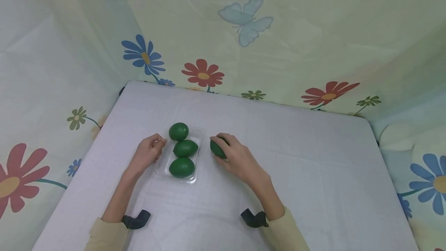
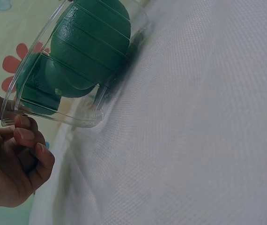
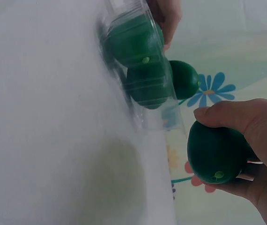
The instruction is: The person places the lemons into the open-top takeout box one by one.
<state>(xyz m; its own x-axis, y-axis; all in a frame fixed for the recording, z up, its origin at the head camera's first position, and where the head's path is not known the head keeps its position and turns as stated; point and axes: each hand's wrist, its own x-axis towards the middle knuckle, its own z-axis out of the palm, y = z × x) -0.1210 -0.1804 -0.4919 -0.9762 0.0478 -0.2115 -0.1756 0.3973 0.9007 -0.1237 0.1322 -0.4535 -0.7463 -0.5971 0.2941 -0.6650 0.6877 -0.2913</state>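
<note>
A clear plastic tray (image 1: 194, 177) lies on the table left of centre, holding three green limes in a column: a far lime (image 1: 179, 131), a middle lime (image 1: 186, 148) and a near lime (image 1: 182, 167). My left hand (image 1: 149, 152) pinches the tray's left rim between thumb and fingers, as the left wrist view (image 2: 11, 159) also shows. To the right of the tray, my right hand (image 1: 238, 159) grips another lime (image 3: 218, 152), thumb on one side and fingers on the other. That lime is apart from the tray; in the head view the hand partly covers it.
A white cloth covers the table (image 1: 313, 181). Behind it hangs a curtain (image 1: 296, 49) printed with flowers and a butterfly, which also runs along both sides. Dark wrist mounts (image 1: 136, 220) sit on both forearms.
</note>
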